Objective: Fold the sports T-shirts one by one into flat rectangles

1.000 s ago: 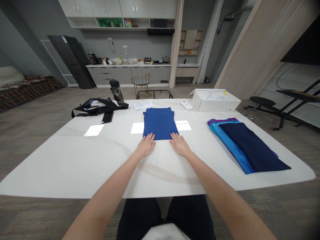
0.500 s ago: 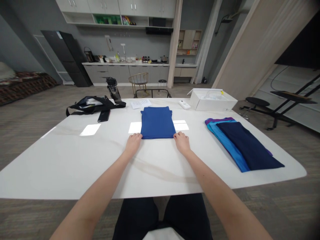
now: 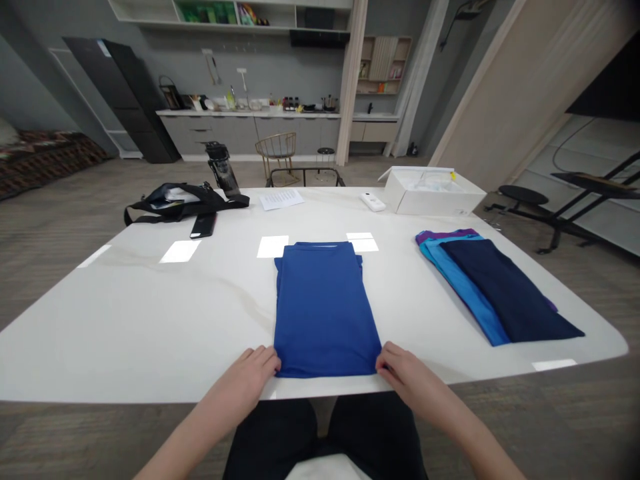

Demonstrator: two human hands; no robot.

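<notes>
A folded blue garment, perhaps a shirt, lies flat near the front edge of the white table. My left hand is closed, pinching the garment's near left corner. At the near right corner, the fingers of my right hand are pinched on the cloth in the same way. To the right lies a stack of folded garments, with a dark navy one on top, a light blue one under it, and purple cloth showing at the far edge.
A white box stands at the back right beside a white remote-like device. At the back are a printed sheet, a black bottle, a black bag and a phone. A chair stands beyond the far edge.
My hands went from lying flat on the blue garment to pinching its near corners. The garment has slid toward me, close to the table's front edge. The stack on the right stayed put.
</notes>
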